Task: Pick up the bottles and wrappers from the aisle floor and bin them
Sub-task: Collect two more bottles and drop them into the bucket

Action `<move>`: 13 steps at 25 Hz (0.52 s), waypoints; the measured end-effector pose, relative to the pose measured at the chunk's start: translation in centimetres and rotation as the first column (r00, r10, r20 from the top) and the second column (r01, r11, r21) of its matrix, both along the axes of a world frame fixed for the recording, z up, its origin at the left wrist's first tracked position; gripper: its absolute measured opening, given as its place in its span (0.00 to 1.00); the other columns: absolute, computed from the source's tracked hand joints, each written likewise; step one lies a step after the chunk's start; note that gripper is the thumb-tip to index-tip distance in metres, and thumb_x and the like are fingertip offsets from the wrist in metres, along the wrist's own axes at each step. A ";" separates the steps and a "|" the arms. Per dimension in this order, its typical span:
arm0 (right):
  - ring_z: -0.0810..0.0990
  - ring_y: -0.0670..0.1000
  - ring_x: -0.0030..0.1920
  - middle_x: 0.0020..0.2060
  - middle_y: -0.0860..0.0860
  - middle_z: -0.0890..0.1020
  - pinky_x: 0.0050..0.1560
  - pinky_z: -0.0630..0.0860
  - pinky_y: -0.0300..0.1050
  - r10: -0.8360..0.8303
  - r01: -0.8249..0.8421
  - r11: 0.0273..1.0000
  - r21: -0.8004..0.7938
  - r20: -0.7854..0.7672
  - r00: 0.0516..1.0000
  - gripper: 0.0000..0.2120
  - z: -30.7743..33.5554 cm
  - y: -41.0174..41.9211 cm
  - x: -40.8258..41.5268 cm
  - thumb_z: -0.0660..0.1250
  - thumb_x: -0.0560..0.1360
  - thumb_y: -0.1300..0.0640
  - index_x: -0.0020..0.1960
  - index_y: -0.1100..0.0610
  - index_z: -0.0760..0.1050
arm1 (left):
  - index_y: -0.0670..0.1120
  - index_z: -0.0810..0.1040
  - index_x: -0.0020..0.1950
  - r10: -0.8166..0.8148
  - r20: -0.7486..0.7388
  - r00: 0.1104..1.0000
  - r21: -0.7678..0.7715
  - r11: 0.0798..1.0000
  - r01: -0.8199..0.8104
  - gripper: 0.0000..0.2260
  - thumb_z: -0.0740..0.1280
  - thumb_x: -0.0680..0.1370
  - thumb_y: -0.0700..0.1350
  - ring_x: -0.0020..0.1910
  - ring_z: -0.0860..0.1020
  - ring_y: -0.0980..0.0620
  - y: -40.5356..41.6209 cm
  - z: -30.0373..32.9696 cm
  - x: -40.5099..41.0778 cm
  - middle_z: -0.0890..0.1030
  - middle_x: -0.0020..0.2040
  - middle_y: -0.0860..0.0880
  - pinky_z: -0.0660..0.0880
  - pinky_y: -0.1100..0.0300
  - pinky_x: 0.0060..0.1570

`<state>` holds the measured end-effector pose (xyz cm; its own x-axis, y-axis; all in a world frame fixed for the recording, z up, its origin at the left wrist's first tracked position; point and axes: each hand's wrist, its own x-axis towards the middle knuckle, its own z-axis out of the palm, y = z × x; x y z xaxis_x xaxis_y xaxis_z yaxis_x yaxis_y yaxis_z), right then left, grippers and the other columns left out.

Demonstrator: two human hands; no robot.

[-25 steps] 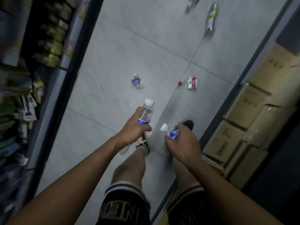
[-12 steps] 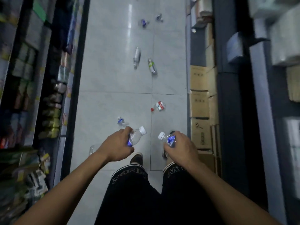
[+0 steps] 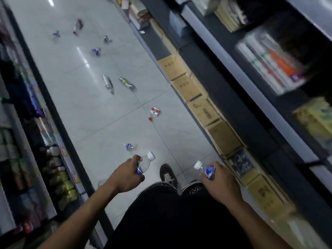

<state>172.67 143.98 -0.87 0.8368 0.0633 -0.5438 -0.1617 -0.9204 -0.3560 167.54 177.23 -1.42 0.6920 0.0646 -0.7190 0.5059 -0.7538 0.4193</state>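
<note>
A clear water bottle with a blue label [image 3: 144, 164] sits in the left hand [image 3: 126, 174], fingers curled round its lower body so the white cap points up and away toward the aisle; a second, similar bottle [image 3: 204, 169] is gripped the same way in the right hand [image 3: 218, 178], its cap angled inward. Holding each by the body rather than the neck looks like a carrying grip, one bottle per hand, which leaves neither hand free for more. Just ahead of the left hand a small crushed bottle with a blue label [image 3: 129, 146] lies on the grey tiled floor [image 3: 93, 112], and further on a crumpled red-and-white bottle [image 3: 155, 111] rests beside its loose red cap [image 3: 150, 119]. Two longer bottles, one silvery [image 3: 108, 83] and one green-labelled [image 3: 126, 83], lie side by side near mid-aisle, with more scattered litter [image 3: 96, 51] blurred beyond. Cardboard boxes [image 3: 203, 110] line the foot of the right-hand shelving, likely why the rubbish has gathered in the open lane. No bin is in sight, so most of the job seems ahead.
</note>
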 end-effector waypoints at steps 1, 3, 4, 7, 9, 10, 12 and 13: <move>0.77 0.50 0.44 0.45 0.47 0.78 0.39 0.71 0.47 -0.069 0.069 0.998 0.000 -0.012 0.998 0.17 0.0 -1.4 -1.7 0.67 0.74 0.37 0.53 0.48 0.71 | 0.51 0.66 0.60 -0.059 0.005 0.998 0.005 0.998 0.059 0.18 0.68 0.73 0.45 0.45 0.75 0.48 -1.2 0.2 0.4 0.76 0.52 0.47 0.67 0.56 0.39; 0.78 0.51 0.46 0.46 0.47 0.78 0.40 0.70 0.46 -0.216 0.216 0.976 -0.009 -0.027 0.976 0.19 0.1 -4.3 -5.4 0.68 0.74 0.37 0.55 0.50 0.71 | 0.50 0.67 0.64 -0.187 0.017 0.982 0.024 0.982 0.187 0.22 0.68 0.72 0.47 0.47 0.75 0.45 -3.9 0.6 1.1 0.76 0.54 0.47 0.70 0.54 0.44; 0.77 0.52 0.46 0.46 0.48 0.78 0.41 0.69 0.45 -0.306 0.306 0.952 -0.007 -0.017 0.952 0.19 0.3 -6.1 -7.7 0.69 0.74 0.38 0.55 0.51 0.71 | 0.49 0.67 0.65 -0.272 0.018 0.962 0.039 0.962 0.271 0.24 0.67 0.70 0.48 0.48 0.76 0.44 -5.8 0.8 1.5 0.76 0.54 0.46 0.71 0.53 0.46; 0.75 0.50 0.41 0.45 0.48 0.80 0.36 0.67 0.44 -0.547 0.546 0.837 0.047 0.030 0.837 0.16 0.9 -10.9 -15.4 0.71 0.72 0.40 0.52 0.49 0.73 | 0.49 0.68 0.66 -0.511 0.005 0.860 0.070 0.858 0.509 0.29 0.64 0.65 0.53 0.50 0.77 0.42 -12.2 1.5 1.8 0.78 0.55 0.45 0.73 0.53 0.48; 0.77 0.49 0.40 0.42 0.47 0.79 0.34 0.67 0.43 -0.700 0.698 0.714 0.059 0.032 0.713 0.15 1.6 -13.8 -21.2 0.70 0.72 0.39 0.48 0.48 0.72 | 0.47 0.69 0.66 -0.681 0.008 0.732 0.070 0.731 0.679 0.29 0.63 0.65 0.52 0.51 0.78 0.40 -17.7 2.0 1.2 0.79 0.56 0.44 0.71 0.53 0.47; 0.78 0.49 0.40 0.41 0.46 0.79 0.35 0.69 0.44 -0.761 0.759 0.648 0.066 0.037 0.647 0.15 1.7 -15.0 -24.2 0.70 0.73 0.38 0.47 0.48 0.71 | 0.47 0.69 0.65 -0.748 0.020 0.663 0.060 0.663 0.746 0.28 0.64 0.65 0.51 0.51 0.78 0.39 -20.5 2.1 0.7 0.79 0.55 0.43 0.71 0.53 0.45; 0.78 0.48 0.39 0.39 0.45 0.78 0.38 0.74 0.45 -0.862 0.858 0.507 0.086 0.046 0.505 0.16 2.0 -16.8 -30.2 0.69 0.73 0.36 0.46 0.47 0.71 | 0.46 0.70 0.64 -0.850 0.043 0.525 0.050 0.527 0.849 0.26 0.66 0.66 0.49 0.51 0.78 0.39 -26.2 2.6 -0.3 0.79 0.54 0.44 0.72 0.52 0.45; 0.78 0.48 0.38 0.39 0.45 0.78 0.39 0.76 0.46 -0.907 0.901 0.421 0.105 0.045 0.419 0.16 2.2 -17.5 -32.9 0.68 0.73 0.35 0.46 0.47 0.70 | 0.46 0.70 0.64 -0.890 0.051 0.453 0.049 0.456 0.889 0.25 0.67 0.68 0.47 0.50 0.78 0.40 -29.2 3.1 -1.1 0.79 0.53 0.45 0.73 0.52 0.46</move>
<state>139.73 126.51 1.34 0.4694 -0.7303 -0.4963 -0.8563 -0.2393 -0.4578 166.46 148.05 1.66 0.4193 -0.6033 -0.6784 -0.4686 -0.7838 0.4074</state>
